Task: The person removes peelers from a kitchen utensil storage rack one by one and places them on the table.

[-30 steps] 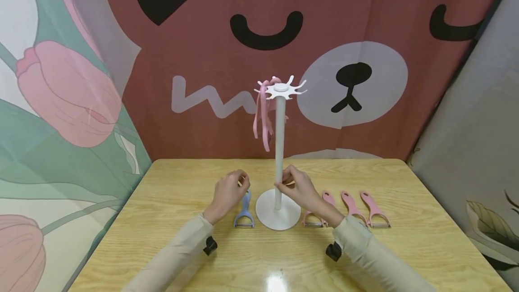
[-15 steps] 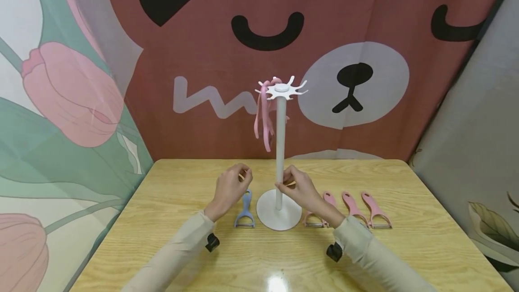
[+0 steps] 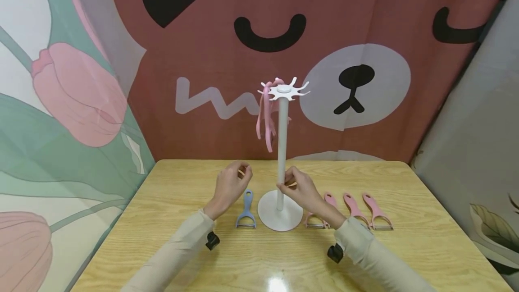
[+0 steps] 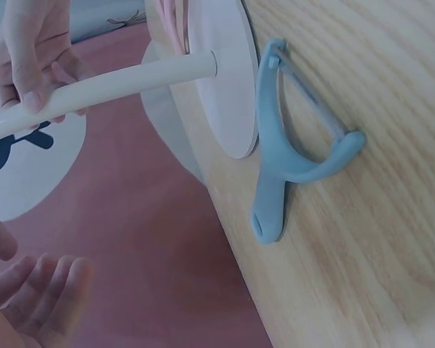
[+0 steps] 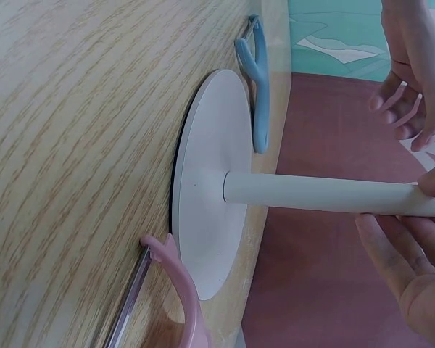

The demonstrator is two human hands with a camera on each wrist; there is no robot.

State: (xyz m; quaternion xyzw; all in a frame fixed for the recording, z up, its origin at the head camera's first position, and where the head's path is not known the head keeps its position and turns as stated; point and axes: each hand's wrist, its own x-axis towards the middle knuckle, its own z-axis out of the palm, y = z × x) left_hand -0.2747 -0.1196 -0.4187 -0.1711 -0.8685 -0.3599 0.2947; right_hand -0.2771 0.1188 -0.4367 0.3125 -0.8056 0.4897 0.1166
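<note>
A white stand (image 3: 282,139) rises from a round base, with a ring of hooks on top. Thumb and fingers of my right hand (image 3: 302,191) grip its pole low down, above the base. My left hand (image 3: 230,187) hovers left of the pole, its fingers loosely bent around nothing, as the right wrist view also shows. Just below that hand, a blue peeler (image 3: 246,211) lies on the table, blade end towards me. Slender pink items (image 3: 267,118) hang from the left hooks; their kind is hard to make out. Right of the base lie three pink peelers (image 3: 373,207), two partly behind my right forearm.
The wooden table (image 3: 170,220) ends in front of a red-brown curtain (image 3: 202,139) with a bear print. A flowered curtain (image 3: 81,116) hangs at the left, a grey one (image 3: 466,125) at the right.
My left hand has shifted slightly up and away from the blue peeler. The right hand keeps its grip on the pole, and the whole head view has drifted a little.
</note>
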